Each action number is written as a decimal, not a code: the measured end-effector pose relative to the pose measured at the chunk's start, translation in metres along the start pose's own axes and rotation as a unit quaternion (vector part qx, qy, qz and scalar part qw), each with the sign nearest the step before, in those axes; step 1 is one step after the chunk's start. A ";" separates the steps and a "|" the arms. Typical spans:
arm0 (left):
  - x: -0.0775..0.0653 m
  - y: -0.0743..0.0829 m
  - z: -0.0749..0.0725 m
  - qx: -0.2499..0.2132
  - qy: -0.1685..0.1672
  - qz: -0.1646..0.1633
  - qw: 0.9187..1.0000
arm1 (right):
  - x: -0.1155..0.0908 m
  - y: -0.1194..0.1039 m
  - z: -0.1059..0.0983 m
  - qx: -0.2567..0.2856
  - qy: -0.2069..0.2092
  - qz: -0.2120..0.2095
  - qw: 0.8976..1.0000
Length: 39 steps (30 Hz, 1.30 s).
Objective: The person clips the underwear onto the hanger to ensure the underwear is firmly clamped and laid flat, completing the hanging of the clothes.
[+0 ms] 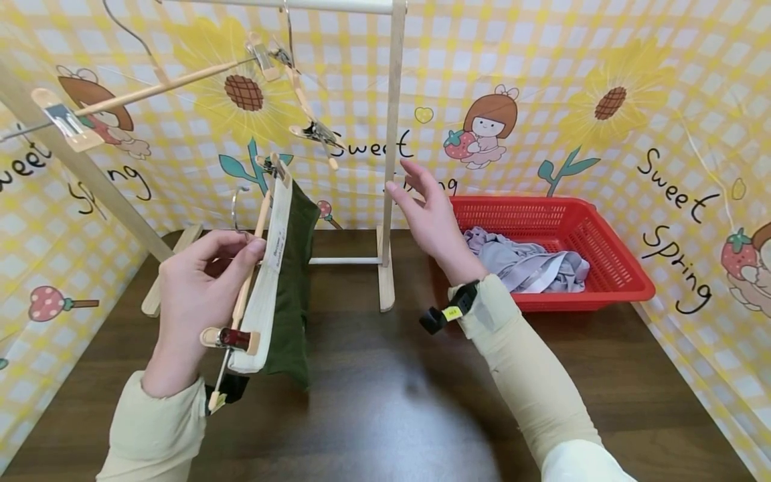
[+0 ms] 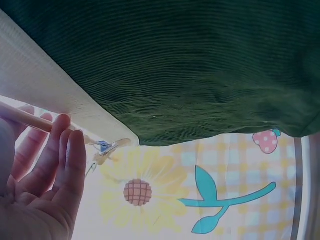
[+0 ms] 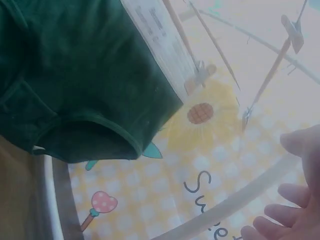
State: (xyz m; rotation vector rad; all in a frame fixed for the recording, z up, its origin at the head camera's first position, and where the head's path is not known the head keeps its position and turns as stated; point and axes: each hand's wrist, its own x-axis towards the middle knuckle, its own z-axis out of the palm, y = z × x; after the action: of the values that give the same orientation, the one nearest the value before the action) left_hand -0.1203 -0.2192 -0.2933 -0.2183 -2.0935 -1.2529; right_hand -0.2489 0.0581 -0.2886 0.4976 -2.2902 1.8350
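Note:
My left hand pinches the thin wooden bar of a clip hanger between thumb and fingers. From that hanger hang dark green briefs with a white waistband, a clip gripping the band at either end. The right wrist view shows the briefs from the side, with a leg opening at the bottom. My right hand is raised in the air with fingers spread and holds nothing. It appears beside the rack's right wooden post; whether they touch, I cannot tell.
Two other clip hangers, one with a long bar and one seen end-on, hang from the rack's white rail. A red basket at the right holds crumpled lilac-grey clothing. Patterned cloth walls surround the dark wooden table.

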 end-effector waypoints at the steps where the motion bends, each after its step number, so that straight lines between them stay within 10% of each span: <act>1: 0.000 0.000 -0.001 -0.001 0.003 0.001 1.000 | 0.004 -0.001 0.001 0.004 0.000 0.005 1.000; 14: 0.000 -0.001 -0.014 0.000 0.010 0.016 1.000 | 0.040 -0.014 0.012 0.107 0.004 0.025 0.994; 39: 0.010 -0.028 -0.058 0.019 0.099 -0.074 0.992 | 0.050 -0.004 0.012 0.052 0.025 -0.013 0.998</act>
State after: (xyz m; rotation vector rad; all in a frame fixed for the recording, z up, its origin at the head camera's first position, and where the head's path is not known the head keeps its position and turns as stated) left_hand -0.1139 -0.2837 -0.2899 0.0784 -1.9888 -1.2644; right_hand -0.2934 0.0375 -0.2707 0.4876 -2.1545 1.9389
